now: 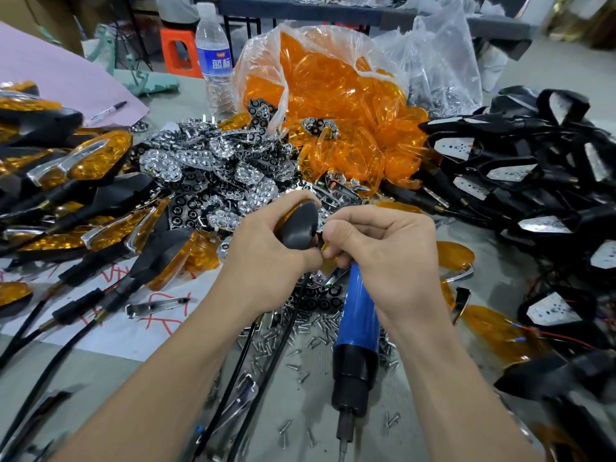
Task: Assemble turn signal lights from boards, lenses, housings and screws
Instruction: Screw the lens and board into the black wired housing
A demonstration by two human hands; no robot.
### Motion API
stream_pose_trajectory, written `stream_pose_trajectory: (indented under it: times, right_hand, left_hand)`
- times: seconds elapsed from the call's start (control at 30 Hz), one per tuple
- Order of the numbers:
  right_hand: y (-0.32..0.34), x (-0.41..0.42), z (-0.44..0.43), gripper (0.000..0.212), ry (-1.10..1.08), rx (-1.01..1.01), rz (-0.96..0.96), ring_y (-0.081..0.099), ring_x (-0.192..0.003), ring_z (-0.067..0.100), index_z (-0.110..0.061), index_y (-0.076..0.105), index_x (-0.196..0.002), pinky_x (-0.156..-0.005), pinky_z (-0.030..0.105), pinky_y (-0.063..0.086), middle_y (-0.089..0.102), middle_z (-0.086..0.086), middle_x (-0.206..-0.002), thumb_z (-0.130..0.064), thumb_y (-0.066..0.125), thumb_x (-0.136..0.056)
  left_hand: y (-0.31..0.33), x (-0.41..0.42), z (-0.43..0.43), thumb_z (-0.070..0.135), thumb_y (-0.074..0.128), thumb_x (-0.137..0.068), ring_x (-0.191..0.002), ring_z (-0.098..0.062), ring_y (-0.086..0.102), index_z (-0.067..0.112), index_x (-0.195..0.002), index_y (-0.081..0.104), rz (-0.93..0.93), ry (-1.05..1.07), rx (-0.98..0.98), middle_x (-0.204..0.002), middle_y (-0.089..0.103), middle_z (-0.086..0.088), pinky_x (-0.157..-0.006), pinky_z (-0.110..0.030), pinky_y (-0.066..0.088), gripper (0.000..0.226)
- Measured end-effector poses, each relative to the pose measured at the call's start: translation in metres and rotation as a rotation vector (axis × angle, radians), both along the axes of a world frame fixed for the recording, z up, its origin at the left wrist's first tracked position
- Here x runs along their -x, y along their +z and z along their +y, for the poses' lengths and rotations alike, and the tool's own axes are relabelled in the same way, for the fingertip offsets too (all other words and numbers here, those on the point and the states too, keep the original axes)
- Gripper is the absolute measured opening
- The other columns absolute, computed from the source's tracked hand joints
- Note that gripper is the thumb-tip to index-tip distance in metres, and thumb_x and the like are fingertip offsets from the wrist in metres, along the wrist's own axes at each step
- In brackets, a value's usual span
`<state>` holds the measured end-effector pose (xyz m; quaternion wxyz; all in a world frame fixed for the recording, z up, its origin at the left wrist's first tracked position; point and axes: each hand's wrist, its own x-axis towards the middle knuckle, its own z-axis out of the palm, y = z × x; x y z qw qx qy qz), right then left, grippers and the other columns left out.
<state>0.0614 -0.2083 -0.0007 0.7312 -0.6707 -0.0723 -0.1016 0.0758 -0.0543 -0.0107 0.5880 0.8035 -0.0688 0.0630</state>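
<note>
Your desk (300, 395) carries a bag of amber lenses (336, 95). Your left hand (266, 258) grips a black housing (298, 221) above the loose screws (300, 331); your right hand (383, 248) has its fingers curled around the blue screwdriver (356, 335).

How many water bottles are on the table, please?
1. The water bottle stands upright at the far side of the table, left of the bag of orange lenses. Others may be hidden behind the piles.

Water bottle (215, 58) label – "蓝标"
</note>
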Motion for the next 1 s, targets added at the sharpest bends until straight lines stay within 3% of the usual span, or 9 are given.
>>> stream_pose_trajectory:
  times: [0.13, 0.23, 0.33, 0.4, 0.53, 0.77, 0.87, 0.93, 1.0]
  right_hand:
    - [-0.004, 0.000, 0.004, 0.019, -0.024, -0.009, -0.007, 0.056, -0.049, 0.008, -0.011, 0.081, -0.077, -0.050, 0.020, 0.047, 0.069, -0.001, -0.059, 0.007, 0.080, -0.080]
    - [-0.006, -0.001, 0.006, 0.021, -0.021, -0.027, 0.034, 0.052, -0.047, 0.009, -0.012, 0.080, -0.074, -0.047, 0.022, 0.045, 0.068, 0.000, -0.057, 0.008, 0.080, -0.080]
    - [-0.007, -0.002, 0.001, 0.021, -0.038, -0.002, 0.043, 0.053, -0.046, 0.014, -0.015, 0.080, -0.072, -0.047, 0.029, 0.048, 0.067, 0.006, -0.058, 0.004, 0.080, -0.082]
    - [-0.008, -0.002, -0.004, 0.017, -0.049, 0.030, 0.036, 0.054, -0.046, 0.016, -0.014, 0.079, -0.072, -0.047, 0.034, 0.048, 0.067, 0.011, -0.058, -0.001, 0.081, -0.083]
    - [-0.010, -0.003, -0.003, 0.011, -0.026, 0.055, 0.064, 0.057, -0.047, 0.021, -0.011, 0.080, -0.074, -0.047, 0.046, 0.050, 0.069, 0.013, -0.060, -0.003, 0.082, -0.082]
    - [-0.012, -0.005, 0.003, 0.015, -0.052, 0.051, 0.133, 0.051, -0.042, 0.016, -0.008, 0.077, -0.068, -0.044, 0.028, 0.045, 0.065, 0.009, -0.052, -0.004, 0.087, -0.078]
    - [-0.008, -0.004, 0.006, 0.028, -0.010, 0.036, 0.229, 0.044, -0.040, 0.011, -0.008, 0.070, -0.059, -0.041, 0.022, 0.039, 0.059, 0.005, -0.050, -0.018, 0.089, -0.078]
    - [-0.002, -0.002, 0.004, 0.046, 0.004, 0.105, 0.217, 0.041, -0.039, 0.010, -0.015, 0.062, -0.051, -0.043, 0.020, 0.036, 0.054, 0.001, -0.047, -0.040, 0.084, -0.083]
    - [0.005, 0.000, -0.004, 0.066, -0.074, 0.184, 0.169, 0.037, -0.038, 0.010, -0.009, 0.057, -0.050, -0.044, 0.020, 0.034, 0.048, -0.002, -0.043, -0.063, 0.069, -0.084]
  left_hand:
    - [-0.002, 0.000, -0.001, 0.012, 0.073, -0.055, -0.045, -0.009, 0.045, 0.038, -0.099, 0.067, 0.014, -0.028, 0.016, -0.062, 0.056, 0.013, -0.042, -0.020, 0.037, 0.051]
    - [-0.002, 0.001, -0.004, 0.011, 0.072, -0.055, -0.043, -0.004, 0.045, 0.034, -0.099, 0.067, 0.018, -0.052, 0.026, -0.059, 0.055, 0.015, -0.042, -0.017, 0.037, 0.050]
    - [-0.005, 0.001, -0.007, 0.014, 0.073, -0.054, -0.044, -0.007, 0.046, 0.034, -0.099, 0.069, 0.052, -0.007, 0.043, -0.059, 0.057, 0.014, -0.044, -0.023, 0.039, 0.050]
    - [-0.005, 0.001, -0.007, 0.017, 0.073, -0.053, -0.045, -0.013, 0.047, 0.026, -0.097, 0.070, 0.094, 0.035, 0.044, -0.058, 0.058, 0.010, -0.046, -0.032, 0.039, 0.045]
    - [-0.005, 0.003, -0.005, 0.021, 0.073, -0.052, -0.046, -0.018, 0.043, 0.012, -0.085, 0.067, 0.114, 0.061, 0.026, -0.053, 0.053, 0.005, -0.048, -0.037, 0.037, 0.034]
    - [-0.003, 0.006, -0.005, 0.024, 0.074, -0.049, -0.047, -0.020, 0.045, 0.011, -0.076, 0.065, 0.101, 0.039, -0.013, -0.054, 0.055, 0.001, -0.046, -0.036, 0.036, 0.031]
    - [0.002, 0.007, -0.004, 0.019, 0.072, -0.050, -0.042, -0.019, 0.047, 0.007, -0.084, 0.068, 0.161, 0.019, 0.046, -0.050, 0.055, 0.000, -0.041, -0.028, 0.036, 0.036]
    - [0.005, 0.009, -0.007, 0.010, 0.069, -0.054, -0.039, -0.019, 0.047, 0.007, -0.079, 0.066, 0.249, -0.039, 0.181, -0.053, 0.058, -0.005, -0.037, -0.022, 0.035, 0.026]
    - [0.006, 0.010, -0.012, 0.003, 0.065, -0.058, -0.043, -0.019, 0.047, 0.007, -0.083, 0.067, 0.339, -0.117, 0.336, -0.066, 0.063, -0.008, -0.035, -0.020, 0.033, 0.026]
